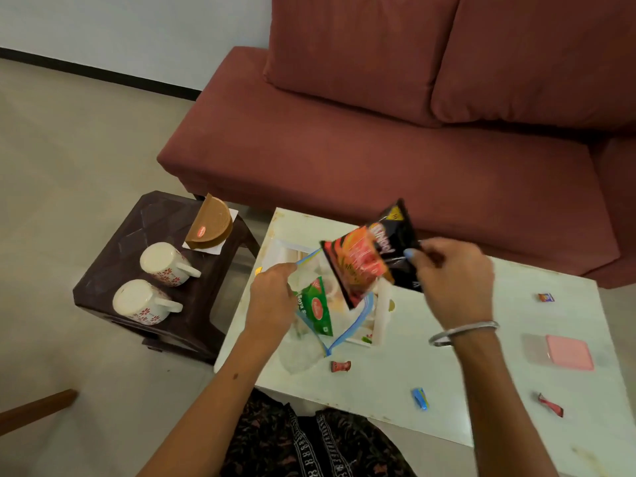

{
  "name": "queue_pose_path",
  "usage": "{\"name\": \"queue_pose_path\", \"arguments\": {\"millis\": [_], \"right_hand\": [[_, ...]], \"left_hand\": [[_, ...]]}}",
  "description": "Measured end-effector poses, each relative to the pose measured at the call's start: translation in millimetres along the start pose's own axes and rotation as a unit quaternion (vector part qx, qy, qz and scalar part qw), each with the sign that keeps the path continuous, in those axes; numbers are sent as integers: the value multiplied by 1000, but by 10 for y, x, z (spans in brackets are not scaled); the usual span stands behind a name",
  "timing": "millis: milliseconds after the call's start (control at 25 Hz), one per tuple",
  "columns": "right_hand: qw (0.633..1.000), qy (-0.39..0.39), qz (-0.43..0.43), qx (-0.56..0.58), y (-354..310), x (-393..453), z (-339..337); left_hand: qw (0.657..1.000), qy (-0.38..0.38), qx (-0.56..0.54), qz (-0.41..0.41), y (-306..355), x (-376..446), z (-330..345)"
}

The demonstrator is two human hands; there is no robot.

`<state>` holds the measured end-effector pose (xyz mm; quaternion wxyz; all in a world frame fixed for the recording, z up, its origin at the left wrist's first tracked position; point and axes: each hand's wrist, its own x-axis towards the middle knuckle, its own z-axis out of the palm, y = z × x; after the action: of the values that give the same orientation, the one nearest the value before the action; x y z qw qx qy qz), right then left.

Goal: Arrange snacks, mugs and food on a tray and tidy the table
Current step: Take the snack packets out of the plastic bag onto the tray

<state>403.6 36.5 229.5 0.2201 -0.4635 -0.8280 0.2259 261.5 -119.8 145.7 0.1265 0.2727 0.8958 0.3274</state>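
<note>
My left hand (272,297) grips the edge of a clear zip bag (339,325) with a blue seal, held above the white tray (382,318) on the pale table (430,373). A green snack packet (315,306) sits inside the bag. My right hand (454,273) pinches a black and red snack packet (371,256) by its right end, its lower corner tilted into the bag's mouth. Two white floral mugs (165,259) (141,301) lie on their sides on the dark stool (144,222) at left, next to a brown half-round box (210,223).
Small wrapped candies lie on the table: a red one (340,366), a blue one (420,398), another red (550,404) and a dark one (546,297). A pink coaster (569,351) sits at right. A maroon sofa (378,139) stands behind the table.
</note>
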Motion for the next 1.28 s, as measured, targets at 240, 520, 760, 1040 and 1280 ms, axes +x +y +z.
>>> {"name": "queue_pose_path", "arguments": {"millis": [240,520,760,1040,1280], "right_hand": [[994,49,84,54,635,170,235],[962,-167,216,5,1634,-52,1607],[898,-274,344,10,2212,-144,1746],[943,-80,198,257,938,30,1174],[826,-527,179,92,129,-301,1763]], "left_hand": [[999,20,21,-21,-91,48,-54],[998,28,9,-48,-188,88,-78],[999,23,3,-36,-193,-1,-105],[1000,-9,1,-5,-78,-55,-55],[999,-34,0,36,32,-140,-67]]}}
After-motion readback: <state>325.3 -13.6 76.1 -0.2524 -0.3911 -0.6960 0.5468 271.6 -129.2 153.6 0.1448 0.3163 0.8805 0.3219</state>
